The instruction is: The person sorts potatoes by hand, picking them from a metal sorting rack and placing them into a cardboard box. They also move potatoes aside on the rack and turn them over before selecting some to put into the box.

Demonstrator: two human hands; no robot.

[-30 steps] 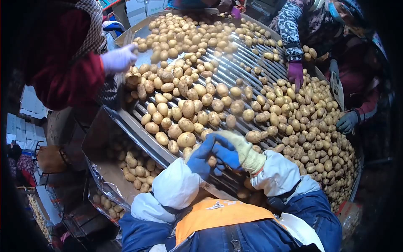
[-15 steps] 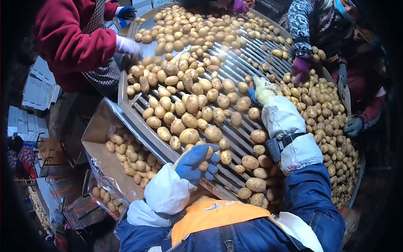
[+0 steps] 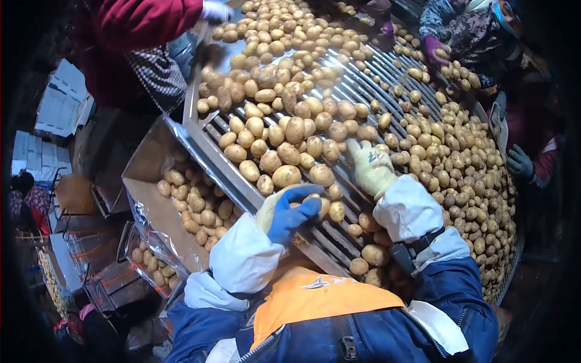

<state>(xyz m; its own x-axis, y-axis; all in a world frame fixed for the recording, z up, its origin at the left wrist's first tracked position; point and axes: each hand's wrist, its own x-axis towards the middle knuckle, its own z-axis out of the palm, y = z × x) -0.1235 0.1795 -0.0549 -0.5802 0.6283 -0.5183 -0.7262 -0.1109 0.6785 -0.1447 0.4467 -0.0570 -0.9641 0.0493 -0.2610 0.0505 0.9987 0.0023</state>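
My left hand (image 3: 287, 213), in a blue and cream glove, is at the near edge of a slatted metal sorting table (image 3: 327, 239). Its fingers curl round a potato (image 3: 313, 199), partly hidden by the glove. Farther right, my right hand (image 3: 370, 167) in a cream glove reaches over the slats with fingers stretched out, beside several potatoes (image 3: 331, 149). No potato shows inside that hand.
A lined carton (image 3: 148, 206) holding potatoes stands below the table's left edge. A dense heap of potatoes (image 3: 466, 187) covers the right side. Co-workers' gloved hands (image 3: 437, 49) are around the table, and a red sleeve (image 3: 145, 21) is at upper left.
My right hand has drawn nearer and slightly left. My left hand has moved up a little over the slats. The red-sleeved co-worker's hand has shifted away toward the top.
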